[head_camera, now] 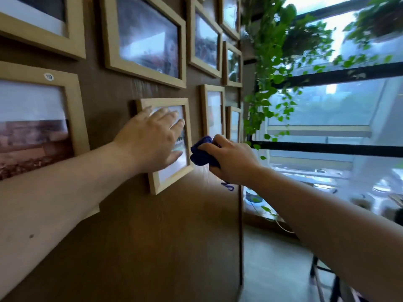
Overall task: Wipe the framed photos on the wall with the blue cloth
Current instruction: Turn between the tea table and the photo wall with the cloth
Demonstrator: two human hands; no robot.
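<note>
A person stands close to a dark brown wooden wall (135, 236) hung with many pale wooden picture frames. Two bare forearms reach in from below.

The left hand (150, 138) lies flat with fingers spread over the glass of a small light-wood framed photo (172, 182), which hangs low on the wall and sits tilted. This grip is open and holds nothing; it seems to be steadying the frame.

The right hand (231, 160) is closed around a bunched dark blue cloth (201, 152), which pokes out from the fist toward the left. A loose blue thread (227, 186) dangles beneath the hand.

The cloth sits just beside the right edge of the same small frame, near its lower right corner; whether it touches the wood cannot be told. The glass lies to the left of the cloth, so the wipe would likely travel leftward across it. The right hand is the nearer one for that stroke, though the left hand covers much of the glass.

Further right, a narrow light-wood frame (212, 110) hangs beside trailing green vines (268, 88) and a large black-barred window (340, 147).
</note>
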